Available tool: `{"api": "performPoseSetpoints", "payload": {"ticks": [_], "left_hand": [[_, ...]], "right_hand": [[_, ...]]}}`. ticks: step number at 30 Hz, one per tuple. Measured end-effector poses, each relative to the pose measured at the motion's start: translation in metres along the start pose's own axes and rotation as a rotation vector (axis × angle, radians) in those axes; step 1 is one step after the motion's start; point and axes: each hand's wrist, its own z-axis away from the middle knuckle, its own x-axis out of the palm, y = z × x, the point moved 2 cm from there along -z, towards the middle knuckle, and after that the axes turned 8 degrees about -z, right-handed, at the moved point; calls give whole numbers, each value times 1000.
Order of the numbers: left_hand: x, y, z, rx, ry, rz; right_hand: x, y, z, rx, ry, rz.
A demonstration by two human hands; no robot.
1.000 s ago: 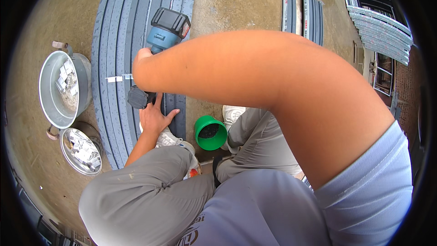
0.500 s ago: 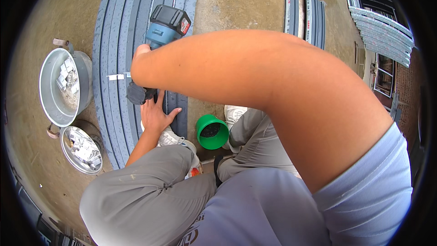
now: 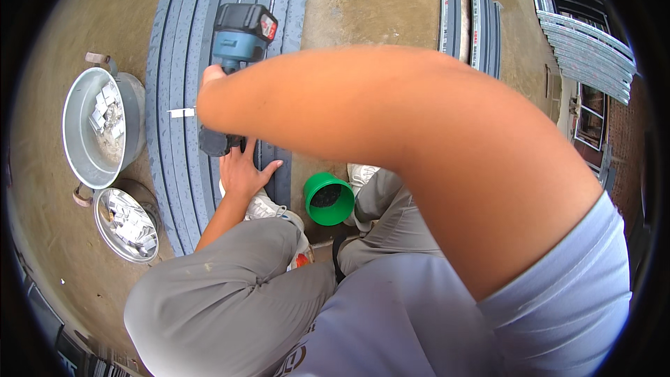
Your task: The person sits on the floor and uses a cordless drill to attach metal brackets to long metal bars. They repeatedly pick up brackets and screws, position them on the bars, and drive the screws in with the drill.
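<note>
A blue and black cordless power drill is gripped by my right hand, whose fingers are mostly hidden behind my own forearm. Its black front end shows below the forearm, pointing toward my left hand. My left hand lies on the grey metal profiles with thumb and fingers spread; some fingertips disappear under the drill's front. A small white bracket rests across the profiles, left of my right wrist. What the drill's tip touches is hidden.
To the left stands a metal pot holding white pieces, with a smaller metal bowl of similar pieces below it. A green cup with dark small bits stands by my shoe. More metal profiles lie at the far right.
The drill's battery end has swung a little to the left, and its body stands straighter. My left hand keeps its place on the profiles. The whole view has shifted slightly.
</note>
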Motion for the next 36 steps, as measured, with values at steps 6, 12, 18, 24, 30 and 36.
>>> {"api": "performPoseSetpoints", "payload": {"ticks": [6,12,18,24,30,36], "left_hand": [[3,0,1,43,94,-58],[-6,7,2,98,279,-68],[-5,5,3,73,224,-48],[2,1,1,21,120,-38],[4,0,3,67,227,-37],[3,2,5,41,208,-43]], "right_hand": [[-4,84,-1,-232,-71,-270],[-3,24,39,-464,-145,-527],[-15,-34,26,-304,-65,-451],[-9,-101,12,1091,-44,444],[-22,-138,20,1135,-21,498],[-48,-213,30,1042,-40,588]]}}
